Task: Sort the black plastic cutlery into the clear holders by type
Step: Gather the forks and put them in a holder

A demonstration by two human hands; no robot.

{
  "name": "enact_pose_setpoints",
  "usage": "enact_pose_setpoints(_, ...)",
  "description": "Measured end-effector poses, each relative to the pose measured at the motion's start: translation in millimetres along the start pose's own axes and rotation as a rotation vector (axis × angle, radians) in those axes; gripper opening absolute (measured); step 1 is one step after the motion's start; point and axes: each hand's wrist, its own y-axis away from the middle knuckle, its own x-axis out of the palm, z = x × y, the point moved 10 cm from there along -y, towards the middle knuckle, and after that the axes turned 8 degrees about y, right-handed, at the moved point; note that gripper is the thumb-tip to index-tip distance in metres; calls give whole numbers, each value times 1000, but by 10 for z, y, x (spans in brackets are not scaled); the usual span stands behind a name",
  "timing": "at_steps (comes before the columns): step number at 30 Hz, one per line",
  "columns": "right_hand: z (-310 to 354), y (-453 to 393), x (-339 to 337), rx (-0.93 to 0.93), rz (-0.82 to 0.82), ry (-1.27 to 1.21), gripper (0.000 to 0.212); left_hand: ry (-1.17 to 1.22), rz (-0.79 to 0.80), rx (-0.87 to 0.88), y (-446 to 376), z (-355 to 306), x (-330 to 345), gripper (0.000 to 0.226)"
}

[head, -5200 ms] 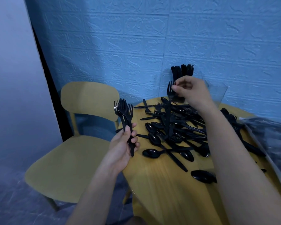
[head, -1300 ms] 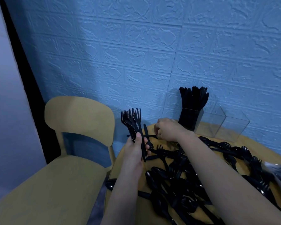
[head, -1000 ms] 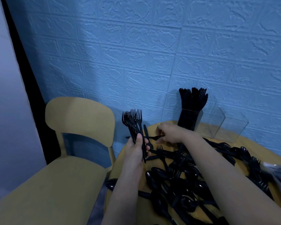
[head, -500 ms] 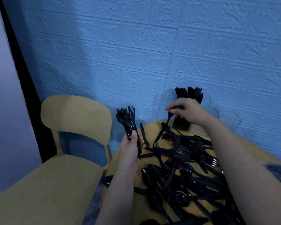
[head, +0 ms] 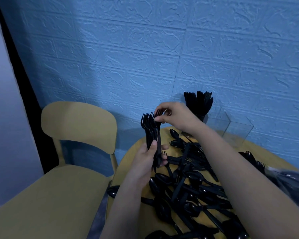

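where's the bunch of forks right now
In the head view the bunch of forks stands upright in the left hand, left of centre above the table's near-left edge, with the right hand adding another fork.

No readable text, labels or numbers appear anywhere, though the blurred right edge may hide some.

Black forks stand bunched upright left of the clear holders; loose cutlery sprawls below them.
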Motion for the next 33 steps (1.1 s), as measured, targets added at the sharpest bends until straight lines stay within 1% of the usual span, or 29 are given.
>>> enact_pose_setpoints(3, -92, -35, 62, 53, -16, -1, 12, 10, 13, 2, -9, 12, 14, 19)
enact_pose_setpoints(7, -141, -48, 33, 66, -56, 2, 13, 34, 32, -2, -22, 8, 37, 17)
enact_pose_setpoints(10, -271, 18, 6, 123, -89, -78, 20, 48, 5, -2, -38, 5, -14, 11)
enact_pose_setpoints(11, -343, 55, 18, 153, -72, -87, 18, 72, -11, -1, -44, 2, -39, 11)
enact_pose_setpoints(12, -416, 90, 74, 177, -9, -39, 14, 105, -29, -1, -49, 3, -63, 10)
enact_pose_setpoints(13, -474, 132, 171, 186, 100, 63, 11, 135, -45, -3, -51, 4, -82, 10)
enact_pose_setpoints(15, -585, 256, 468, 174, 379, 288, 12, 163, -67, -9, -57, 6, -104, 10)
enact_pose_setpoints(16, -629, 331, 603, 171, 490, 358, 16, 165, -70, -12, -58, 11, -107, 10)
enact_pose_setpoints(17, -670, 389, 706, 181, 561, 389, 18, 161, -69, -16, -57, 16, -103, 11)
enact_pose_setpoints(19, -716, 437, 795, 211, 584, 381, 17, 147, -66, -16, -48, 20, -97, 12)
enact_pose_setpoints(21, -729, 431, 790, 219, 546, 344, 15, 122, -66, -4, -34, 12, -95, 12)
enact_pose_setpoints(23, -732, 408, 673, 215, 471, 310, 14, 94, -57, 13, -25, -3, -82, 11)
enact_pose_setpoints(26, -726, 398, 251, 242, 238, 171, 3, 53, -48, 26, -8, -15, -62, 12)
enact_pose_setpoints(27, -734, 421, 74, 259, 150, 109, 3, 27, -39, 34, 3, -28, -42, 12)
enact_pose_setpoints(29, -736, 493, -252, 277, -8, 18, 12, -5, -13, 62, 36, -66, 9, 14)
enact_pose_setpoints(31, -721, 573, -527, 263, -153, -8, 20, -17, -6, 85, 66, -107, 48, 15)
enact_pose_setpoints(33, -686, 662, -702, 247, -237, -5, 21, -37, 9, 88, 87, -126, 120, 16)
